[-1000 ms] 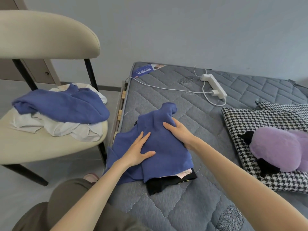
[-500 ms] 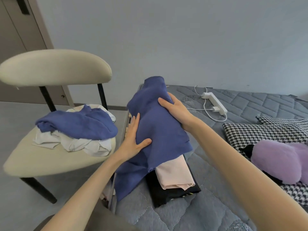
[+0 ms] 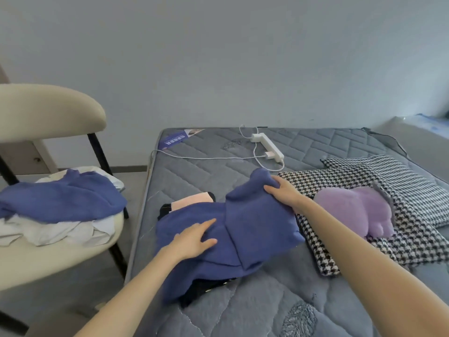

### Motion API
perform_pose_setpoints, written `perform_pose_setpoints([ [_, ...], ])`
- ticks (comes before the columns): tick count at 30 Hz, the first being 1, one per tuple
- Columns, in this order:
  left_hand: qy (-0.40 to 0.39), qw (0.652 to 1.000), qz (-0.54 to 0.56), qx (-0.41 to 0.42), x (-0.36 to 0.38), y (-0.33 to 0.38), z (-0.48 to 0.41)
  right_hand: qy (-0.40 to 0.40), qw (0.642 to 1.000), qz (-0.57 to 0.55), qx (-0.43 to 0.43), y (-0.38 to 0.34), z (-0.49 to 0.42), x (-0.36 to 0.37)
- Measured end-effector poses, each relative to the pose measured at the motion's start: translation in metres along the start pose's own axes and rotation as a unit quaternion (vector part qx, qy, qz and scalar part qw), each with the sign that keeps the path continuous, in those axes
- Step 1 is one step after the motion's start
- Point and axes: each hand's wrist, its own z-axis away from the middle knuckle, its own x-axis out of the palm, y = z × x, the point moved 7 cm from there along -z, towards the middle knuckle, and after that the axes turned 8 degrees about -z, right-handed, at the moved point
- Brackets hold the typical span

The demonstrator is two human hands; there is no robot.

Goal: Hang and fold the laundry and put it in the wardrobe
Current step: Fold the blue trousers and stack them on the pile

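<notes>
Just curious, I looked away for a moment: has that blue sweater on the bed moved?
Yes. The blue sweater was lifted off the mattress, then came back down and rightward, now against the houndstooth pillow.

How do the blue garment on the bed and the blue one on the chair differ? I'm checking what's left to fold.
The blue garment on the bed is partly folded, both hands on it; the blue garment on the chair lies crumpled and untouched. The bed one tops dark and pink clothes; the chair one tops white laundry. Both look like the same blue knit.
</notes>
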Motion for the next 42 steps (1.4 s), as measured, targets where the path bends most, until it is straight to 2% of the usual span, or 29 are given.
perform_pose_setpoints([
  [3, -0.005, 0.996, -0.086, -0.035, 0.002, -0.025, 0.009, 0.021, 0.999, -0.019, 0.044, 0.035, -0.004, 0.007],
  [10, 0.004, 0.990, -0.135, 0.034, -0.004, -0.035, 0.018, 0.058, 0.996, 0.041, 0.054, 0.060, -0.010, 0.021],
  [13, -0.092, 0.992, -0.049, 0.072, 0.005, -0.035, 0.025, 0.063, 0.994, 0.072, 0.047, 0.054, -0.009, 0.022],
  [16, -0.171, 0.984, -0.014, 0.048, 0.013, -0.040, 0.039, 0.067, 0.990, 0.119, 0.030, 0.037, -0.003, 0.025],
  [18, -0.154, 0.988, -0.004, -0.002, 0.010, -0.049, 0.043, 0.065, 0.988, 0.142, 0.011, 0.020, 0.000, 0.030],
  [21, -0.088, 0.993, 0.034, -0.070, -0.003, -0.063, 0.043, 0.051, 0.986, 0.158, -0.017, -0.018, 0.003, 0.047],
  [25, -0.033, 0.979, 0.151, -0.131, -0.009, -0.084, 0.044, -0.003, 0.985, 0.158, -0.069, -0.075, 0.013, 0.095],
  [28, -0.013, 0.939, 0.278, -0.202, -0.001, -0.098, 0.053, -0.051, 0.982, 0.145, -0.106, -0.107, 0.030, 0.148],
  [30, -0.001, 0.870, 0.418, -0.261, 0.008, -0.106, 0.063, -0.134, 0.977, 0.119, -0.113, -0.115, 0.046, 0.195],
  [32, 0.014, 0.797, 0.528, -0.294, 0.017, -0.114, 0.070, -0.219, 0.973, 0.032, -0.071, -0.110, 0.060, 0.232],
  [33, 0.011, 0.775, 0.557, -0.297, 0.023, -0.117, 0.073, -0.223, 0.973, -0.007, -0.054, -0.104, 0.060, 0.240],
  [34, 0.000, 0.765, 0.572, -0.295, 0.029, -0.120, 0.074, -0.197, 0.979, -0.024, -0.052, -0.099, 0.058, 0.238],
  [36, -0.014, 0.754, 0.586, -0.296, 0.041, -0.123, 0.074, -0.103, 0.991, 0.022, -0.083, -0.089, 0.047, 0.221],
  [38, 0.017, 0.756, 0.581, -0.301, 0.046, -0.126, 0.068, -0.031, 0.993, 0.066, -0.090, -0.072, 0.038, 0.200],
  [40, 0.061, 0.781, 0.540, -0.308, 0.045, -0.127, 0.057, -0.009, 0.993, 0.110, -0.029, -0.044, 0.035, 0.190],
  [42, 0.084, 0.780, 0.542, -0.302, 0.044, -0.123, 0.047, -0.035, 0.994, 0.096, 0.043, -0.019, 0.038, 0.191],
])
